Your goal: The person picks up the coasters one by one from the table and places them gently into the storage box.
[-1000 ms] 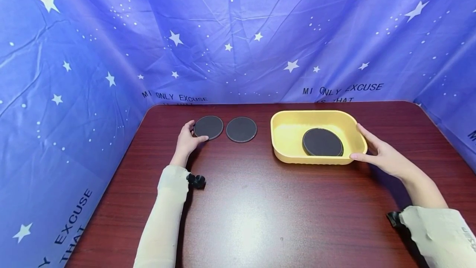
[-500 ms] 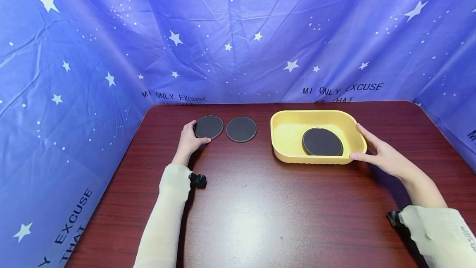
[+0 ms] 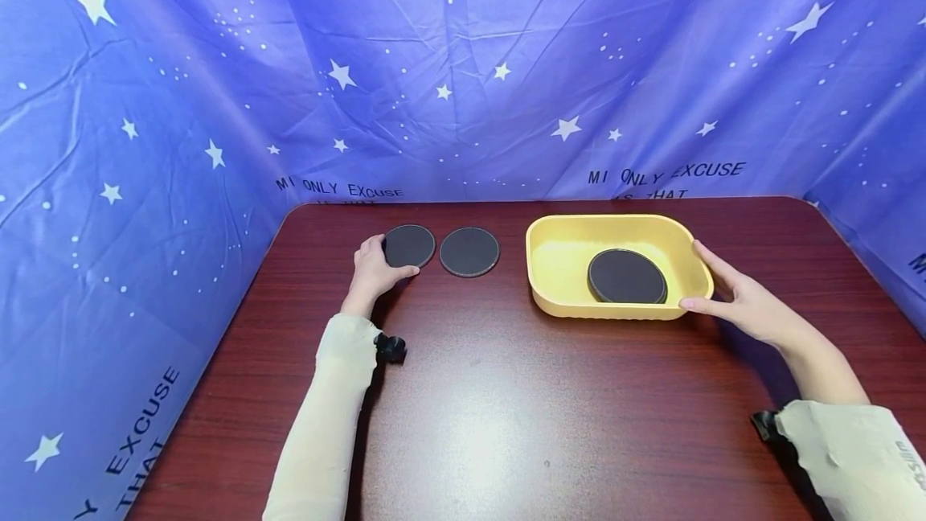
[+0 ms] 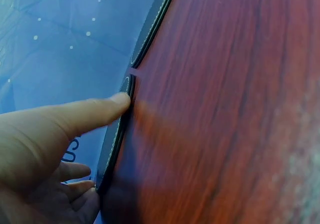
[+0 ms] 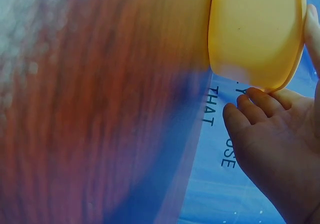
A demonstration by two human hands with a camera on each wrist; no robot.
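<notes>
Your left hand [image 3: 372, 270] spans the edge of the left disc [image 3: 411, 246], a flat, dark, matt round with pale stitching along its rim; the thumb presses the near edge and the other fingers curl at the left side, so the disc sits pinched between them. Just beside it, across a narrow gap, the middle disc [image 3: 469, 252] lies flat on the desk [image 3: 463, 392], its face the same smooth black. The desk is glossy reddish-brown with streaky wood grain and a bright glare at its centre. Your right hand [image 3: 748, 308] grips the right end of the yellow tub [image 3: 608, 311], smooth and rounded at the corners, with thumb on the near rim and fingers spread round the outer wall. Inside the tub, toward the near right, rests a third dark disc [image 3: 628, 277]. Behind, a creased blue-violet curtain [image 3: 448, 63] carries white stars and black lettering.
</notes>
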